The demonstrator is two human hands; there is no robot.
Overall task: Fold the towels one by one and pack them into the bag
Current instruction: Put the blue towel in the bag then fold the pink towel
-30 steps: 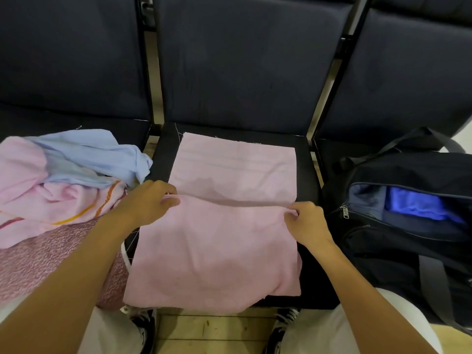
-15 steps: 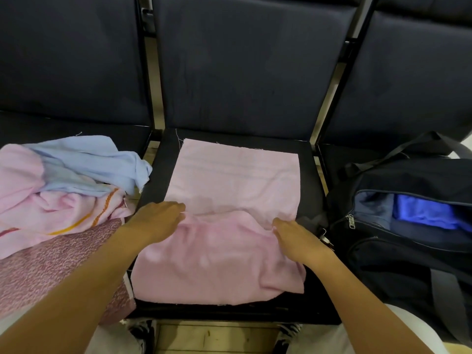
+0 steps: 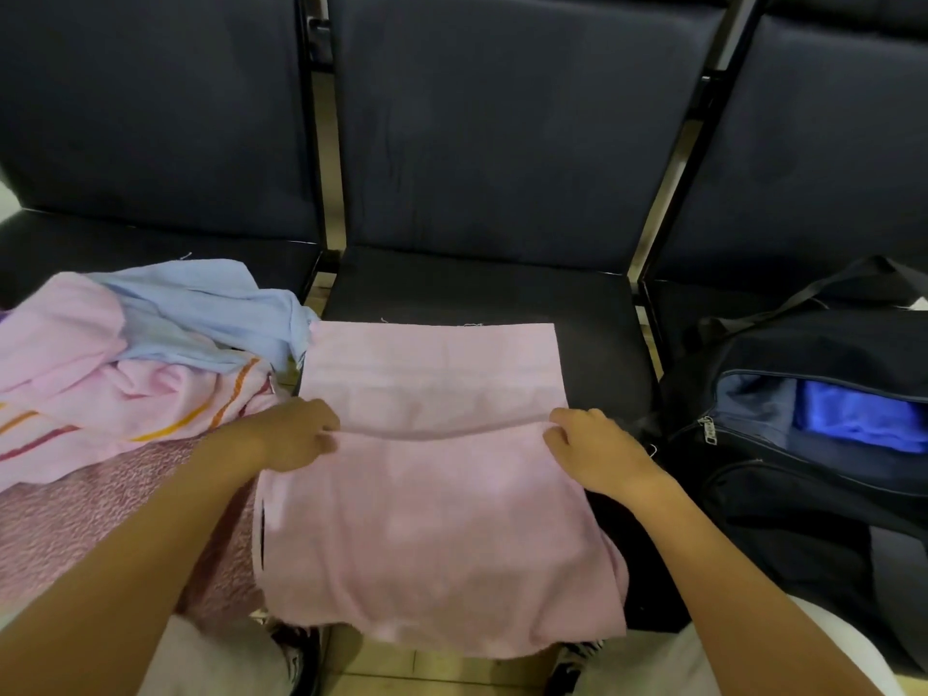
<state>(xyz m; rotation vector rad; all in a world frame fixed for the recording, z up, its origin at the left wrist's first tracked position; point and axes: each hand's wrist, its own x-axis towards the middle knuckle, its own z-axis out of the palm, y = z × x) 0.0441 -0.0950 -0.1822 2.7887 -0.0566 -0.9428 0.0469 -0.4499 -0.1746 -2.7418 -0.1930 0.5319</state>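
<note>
A pale pink towel point(image 3: 432, 519) lies across the middle seat, its near part doubled over the far part and hanging past the seat's front edge. My left hand point(image 3: 296, 434) pinches the left end of the folded edge. My right hand point(image 3: 587, 444) pinches the right end of the same edge. The dark bag point(image 3: 803, 444) sits on the right seat with its zip open; a blue towel point(image 3: 863, 414) shows inside.
A heap of unfolded towels covers the left seat: a light blue one point(image 3: 201, 319), a pink one with orange stripes point(image 3: 125, 394) and a mottled pink one point(image 3: 75, 524). Dark seat backs point(image 3: 502, 133) rise behind. My shoes and the floor point(image 3: 427, 675) show below.
The folded edge, slack and bunched half a second ago, is now stretched straight between my hands. The towel has slid toward me, leaving bare seat behind it. The view has tilted.
</note>
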